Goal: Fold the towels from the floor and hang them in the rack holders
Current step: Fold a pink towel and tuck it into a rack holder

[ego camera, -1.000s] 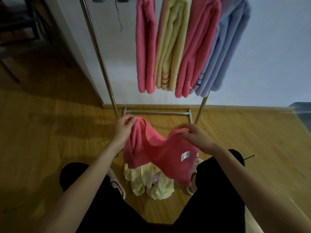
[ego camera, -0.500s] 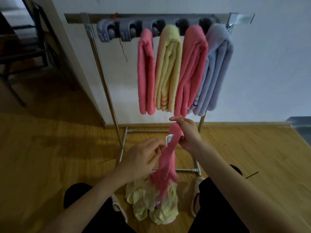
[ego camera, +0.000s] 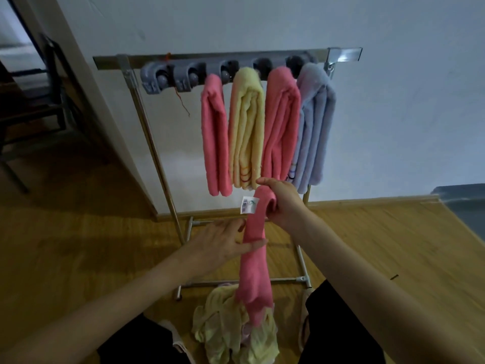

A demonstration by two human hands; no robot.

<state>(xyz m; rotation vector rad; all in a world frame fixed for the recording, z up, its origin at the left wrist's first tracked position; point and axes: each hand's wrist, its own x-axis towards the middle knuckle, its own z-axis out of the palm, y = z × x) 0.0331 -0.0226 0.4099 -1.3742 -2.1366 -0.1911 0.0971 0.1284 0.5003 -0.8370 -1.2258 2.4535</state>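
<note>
Now our right hand [ego camera: 282,203] fingers curl round top of pink towel [ego camera: 256,258], lifted higher than a second ago; towel then spread between both hands, now hangs as narrow strip. Left hand [ego camera: 223,243] flat, fingers straight, smoothing strip mid-length. We judge fold nearly done, hanging next. Count: four towels on rack [ego camera: 147,122], two grey holders [ego camera: 170,80] free, one yellow pile [ego camera: 231,329] on floor.

- Dim, flat indoor light; colours look muted.
- The wall [ego camera: 393,101] is the brightest area, and the left doorway side falls into deep shadow.
- Wide-angle view bends the rack [ego camera: 147,132] pole and the floor [ego camera: 393,245] edge.
- Forearms near the bottom edge look soft, slightly blurred.
</note>
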